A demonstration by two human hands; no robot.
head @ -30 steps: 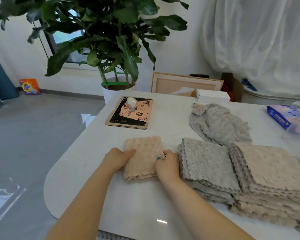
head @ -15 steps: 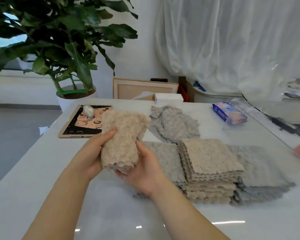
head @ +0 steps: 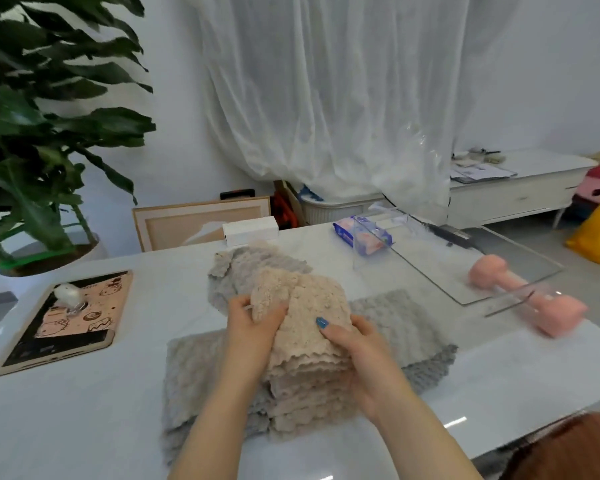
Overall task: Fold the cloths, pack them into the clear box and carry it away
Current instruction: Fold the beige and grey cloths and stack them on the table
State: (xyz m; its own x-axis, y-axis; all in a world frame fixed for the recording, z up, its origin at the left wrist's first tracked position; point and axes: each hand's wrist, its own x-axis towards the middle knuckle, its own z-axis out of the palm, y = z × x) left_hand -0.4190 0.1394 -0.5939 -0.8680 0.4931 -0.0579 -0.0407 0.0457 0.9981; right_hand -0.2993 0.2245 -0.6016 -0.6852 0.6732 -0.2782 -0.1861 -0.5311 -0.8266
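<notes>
Landmark: beige stack (head: 309,379), a pile of folded beige cloths on the white table (head: 84,427), directly in front of you.

Left hand (head: 253,329): your fingers are curled round a folded beige cloth (head: 274,294) that sits at the top left edge of the stack. You pinch it between thumb and fingers.

Right hand (head: 359,351): your thumb lies flat on top of the stack and your fingers wrap down its right side. You are holding the stack from that side.

Grey cloths:
- One spread grey cloth (head: 194,379) lies under the stack and sticks out to its left.
- A second grey cloth (head: 399,323) sticks out from under the stack to its right.
- A crumpled grey cloth (head: 250,268) lies just behind the stack, touching it.

Clear box (head: 430,265): on the table behind and to the right of the stack, apart from it. No cloth is inside it.

Pink dumbbell (head: 527,296): well to the right of the stack, at the near end of the clear box. Blurred; whether it touches the box cannot be told.

Pack of wipes (head: 361,233): behind the stack to the right, seen partly through the box wall.

Tablet (head: 63,320): well to the left of the stack, with a small white object (head: 68,296) on it.

White carton (head: 250,230): far behind the stack at the table edge.
</notes>
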